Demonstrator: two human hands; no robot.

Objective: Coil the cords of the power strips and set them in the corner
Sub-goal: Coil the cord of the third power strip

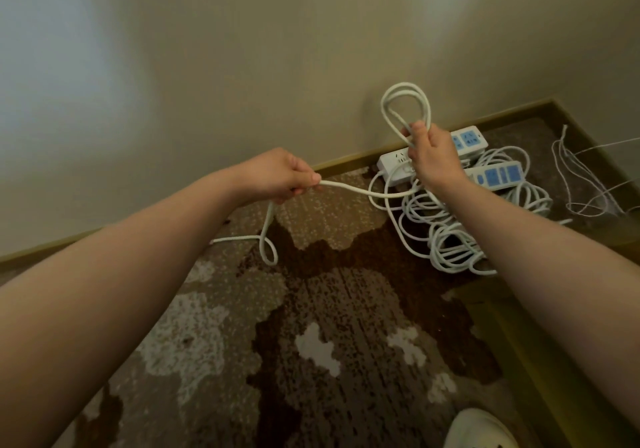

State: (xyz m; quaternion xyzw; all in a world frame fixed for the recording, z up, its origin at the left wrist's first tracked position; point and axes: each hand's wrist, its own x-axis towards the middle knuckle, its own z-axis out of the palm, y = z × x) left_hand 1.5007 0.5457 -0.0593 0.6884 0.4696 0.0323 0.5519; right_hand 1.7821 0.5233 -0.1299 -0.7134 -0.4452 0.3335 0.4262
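My right hand [431, 157] is raised over the corner pile and grips a coil of white cord [405, 101] whose loops stand up above my fingers. The same cord [360, 190] runs left to my left hand [282, 174], which pinches it, then drops to the carpet in a small loop [268, 250]. Below my right hand lie white power strips: one plain white [393, 162], one with blue sockets by the wall [469, 138], and another with blue sockets [498, 175]. Tangled white cords [446, 236] spread on the carpet beside them.
Beige walls meet at the corner with a gold baseboard [346, 163]. Thin grey wires [581, 184] lie at the right. A gold-edged ledge [540, 361] runs along the right side. A white shoe [481, 430] shows at the bottom. Patterned brown carpet [311, 343] covers the floor.
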